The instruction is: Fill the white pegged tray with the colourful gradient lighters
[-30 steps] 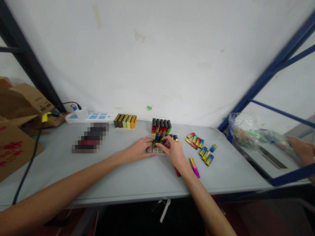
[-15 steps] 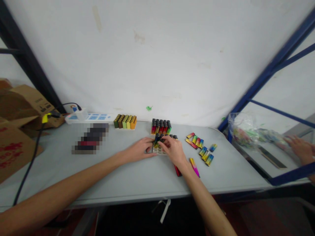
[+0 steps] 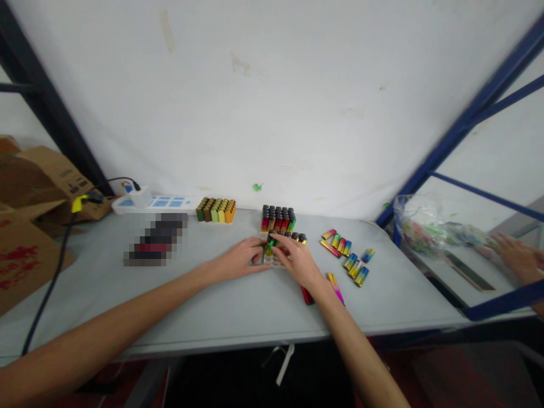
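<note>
At the middle of the table, a pale tray holds upright lighters with dark tops. My left hand is curved round the tray's left side, thumb along the near edge, closed on it. My right hand is over the tray, its fingertips at a green-yellow lighter standing at the left end; it looks closed on that lighter. Behind stands a full block of coloured lighters. Several shiny lighters lie loose to the right. A red one is partly hidden by my right wrist.
On the left are a yellow-topped block, a power strip, a blurred dark object, a black cable and cardboard boxes. Beyond the blue frame at right are a plastic bag and another person's hand.
My right fingers have lowered and spread slightly over the tray's left end, where the green-yellow lighter now shows more upright. My left hand stays put. The other person's hand has shifted slightly.
</note>
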